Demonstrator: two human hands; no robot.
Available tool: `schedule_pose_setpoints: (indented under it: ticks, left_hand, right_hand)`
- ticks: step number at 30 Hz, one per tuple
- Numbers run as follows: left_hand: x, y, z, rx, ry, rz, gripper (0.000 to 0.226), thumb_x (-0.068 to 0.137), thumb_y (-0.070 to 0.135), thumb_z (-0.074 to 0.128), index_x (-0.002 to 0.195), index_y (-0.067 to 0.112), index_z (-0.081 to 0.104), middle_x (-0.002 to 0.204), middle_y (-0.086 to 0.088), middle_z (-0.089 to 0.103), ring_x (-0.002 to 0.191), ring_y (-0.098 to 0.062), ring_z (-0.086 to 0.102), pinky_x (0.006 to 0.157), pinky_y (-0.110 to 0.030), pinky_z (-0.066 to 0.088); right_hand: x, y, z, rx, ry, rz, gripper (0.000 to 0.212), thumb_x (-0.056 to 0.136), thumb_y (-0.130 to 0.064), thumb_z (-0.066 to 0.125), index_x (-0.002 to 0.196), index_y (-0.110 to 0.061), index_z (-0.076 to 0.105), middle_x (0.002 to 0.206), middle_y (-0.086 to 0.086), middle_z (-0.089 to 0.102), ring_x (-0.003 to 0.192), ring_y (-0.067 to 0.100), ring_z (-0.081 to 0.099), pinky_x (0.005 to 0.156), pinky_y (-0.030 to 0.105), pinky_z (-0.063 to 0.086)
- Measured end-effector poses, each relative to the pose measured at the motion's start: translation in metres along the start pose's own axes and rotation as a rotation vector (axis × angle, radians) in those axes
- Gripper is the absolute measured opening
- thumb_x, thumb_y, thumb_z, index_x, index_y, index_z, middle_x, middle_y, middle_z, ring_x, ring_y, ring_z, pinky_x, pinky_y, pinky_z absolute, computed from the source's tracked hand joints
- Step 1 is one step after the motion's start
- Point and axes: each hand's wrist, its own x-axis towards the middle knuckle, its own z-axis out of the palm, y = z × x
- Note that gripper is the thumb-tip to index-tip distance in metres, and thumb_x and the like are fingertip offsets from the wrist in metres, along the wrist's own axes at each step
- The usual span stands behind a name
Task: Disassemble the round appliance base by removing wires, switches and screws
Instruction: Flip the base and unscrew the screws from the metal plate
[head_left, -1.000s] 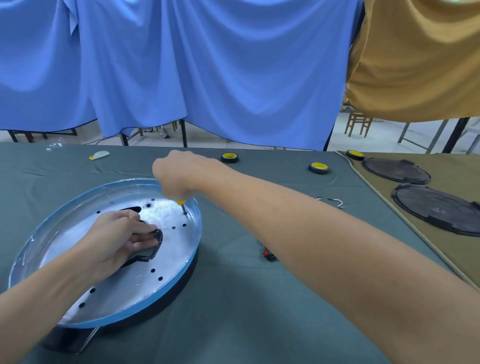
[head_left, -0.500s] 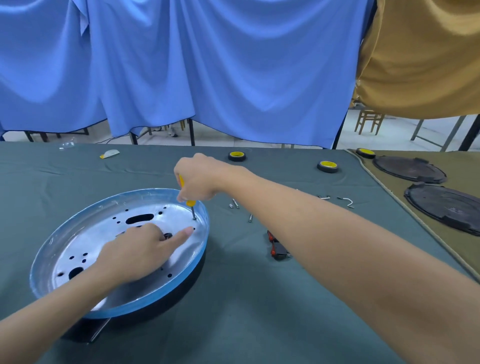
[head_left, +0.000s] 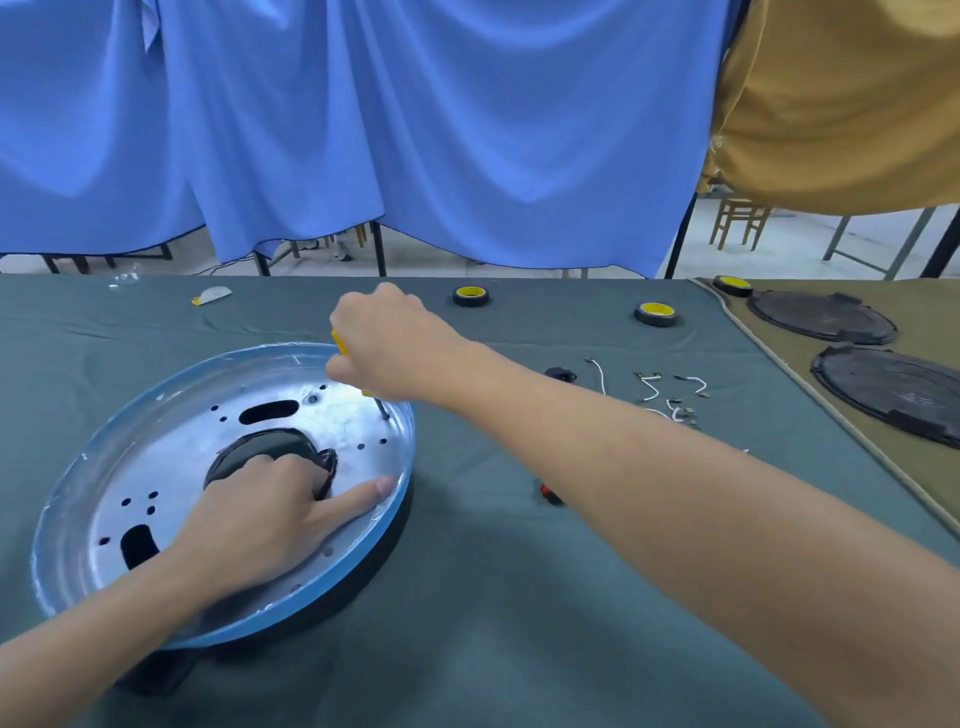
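The round appliance base (head_left: 130, 467), a shiny metal dish with a blue rim and several holes, lies on the green table cloth at the left. My right hand (head_left: 387, 345) grips a yellow-handled screwdriver (head_left: 338, 343), whose tip stands on the plate near the far right rim. My left hand (head_left: 260, 514) rests on the plate, fingers curled into the dark central opening (head_left: 260, 447), forefinger stretched toward the rim. Loose white wires and small parts (head_left: 654, 389) lie to the right of my forearm.
Two yellow-and-black tape rolls (head_left: 470, 295) (head_left: 656, 313) stand at the far edge, a third (head_left: 732, 285) on the olive cloth beside two black round covers (head_left: 823, 317) (head_left: 893, 387). A red-and-black part (head_left: 549, 493) peeks out under my right forearm. Blue and tan curtains hang behind.
The view shifted left, so the base sits further right in it. My left hand moved from flat on the plate into the central opening. My right hand stayed at the far rim with the screwdriver.
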Motion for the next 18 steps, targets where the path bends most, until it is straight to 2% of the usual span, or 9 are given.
schedule_pose_setpoints:
  ticks: [2, 5, 8, 10, 11, 13, 15, 17, 18]
  left_hand:
    - [0.002, -0.001, 0.001, 0.018, -0.017, 0.024, 0.077, 0.060, 0.092, 0.024, 0.050, 0.016, 0.022, 0.043, 0.003, 0.023, 0.040, -0.015, 0.026, 0.047, -0.029, 0.020]
    - [0.005, -0.001, 0.002, 0.062, -0.038, 0.036, 0.078, 0.058, 0.094, 0.019, 0.052, 0.016, 0.024, 0.045, 0.003, 0.024, 0.041, -0.014, 0.025, 0.047, -0.028, 0.021]
    - [0.005, -0.002, 0.004, 0.078, -0.025, 0.040, 0.080, 0.056, 0.094, 0.015, 0.054, 0.015, 0.026, 0.050, 0.001, 0.029, 0.045, -0.016, 0.029, 0.048, -0.030, 0.023]
    - [0.004, -0.002, 0.003, 0.055, -0.008, 0.034, 0.079, 0.056, 0.093, 0.016, 0.053, 0.015, 0.026, 0.049, 0.002, 0.031, 0.045, -0.015, 0.031, 0.048, -0.030, 0.024]
    - [0.003, -0.002, 0.002, 0.038, 0.001, 0.029, 0.078, 0.056, 0.093, 0.018, 0.052, 0.015, 0.026, 0.048, 0.003, 0.030, 0.044, -0.015, 0.031, 0.048, -0.030, 0.025]
    - [-0.001, -0.003, 0.001, -0.002, 0.026, 0.008, 0.077, 0.056, 0.092, 0.020, 0.051, 0.016, 0.024, 0.044, 0.004, 0.028, 0.043, -0.015, 0.030, 0.047, -0.031, 0.025]
    - [-0.005, -0.005, -0.002, -0.047, 0.066, -0.004, 0.075, 0.058, 0.091, 0.023, 0.051, 0.017, 0.022, 0.040, 0.003, 0.025, 0.041, -0.015, 0.027, 0.048, -0.032, 0.024]
    - [-0.007, -0.008, -0.007, -0.102, 0.102, 0.008, 0.071, 0.061, 0.087, 0.029, 0.050, 0.018, 0.019, 0.037, 0.002, 0.022, 0.039, -0.017, 0.025, 0.048, -0.033, 0.021]
    - [-0.008, -0.008, -0.009, -0.124, 0.111, 0.016, 0.069, 0.063, 0.085, 0.031, 0.050, 0.018, 0.018, 0.037, 0.001, 0.020, 0.039, -0.018, 0.025, 0.049, -0.033, 0.020]
  right_hand:
    - [-0.001, 0.001, 0.003, 0.035, -0.020, 0.071, 0.038, 0.087, -0.015, 0.056, 0.066, -0.017, 0.024, 0.072, 0.003, 0.032, 0.080, 0.030, 0.039, 0.054, 0.033, 0.027]
    - [-0.001, 0.004, -0.003, 0.025, -0.161, 0.087, 0.036, 0.085, -0.012, 0.059, 0.065, -0.014, 0.029, 0.067, 0.006, 0.037, 0.078, 0.030, 0.040, 0.048, 0.031, 0.024]
    - [0.003, 0.000, -0.016, -0.081, -0.317, 0.005, 0.015, 0.086, -0.015, 0.061, 0.076, -0.007, 0.053, 0.073, 0.008, 0.053, 0.076, 0.025, 0.046, 0.047, 0.027, 0.031]
    - [0.007, -0.002, -0.026, -0.074, -0.380, -0.025, 0.016, 0.086, -0.019, 0.064, 0.091, -0.004, 0.065, 0.084, 0.006, 0.063, 0.077, 0.023, 0.053, 0.052, 0.025, 0.037]
    - [0.007, -0.004, -0.032, -0.030, -0.393, -0.014, 0.018, 0.084, -0.018, 0.066, 0.092, -0.001, 0.068, 0.085, 0.009, 0.067, 0.073, 0.022, 0.053, 0.053, 0.024, 0.039]
    - [0.006, -0.006, -0.040, 0.064, -0.350, 0.003, 0.015, 0.079, -0.016, 0.067, 0.079, -0.001, 0.067, 0.083, 0.012, 0.073, 0.064, 0.019, 0.051, 0.051, 0.019, 0.038]
    - [0.005, -0.011, -0.045, 0.127, -0.254, -0.009, 0.018, 0.075, -0.014, 0.069, 0.064, -0.008, 0.056, 0.069, 0.008, 0.071, 0.056, 0.014, 0.046, 0.046, 0.016, 0.034]
    - [0.006, -0.020, -0.049, 0.106, -0.175, -0.078, 0.027, 0.074, -0.014, 0.070, 0.060, -0.013, 0.047, 0.061, 0.003, 0.062, 0.050, 0.011, 0.045, 0.044, 0.018, 0.034]
    - [0.007, -0.025, -0.050, 0.071, -0.168, -0.112, 0.028, 0.076, -0.014, 0.070, 0.062, -0.014, 0.045, 0.063, 0.003, 0.060, 0.051, 0.010, 0.048, 0.044, 0.018, 0.036]
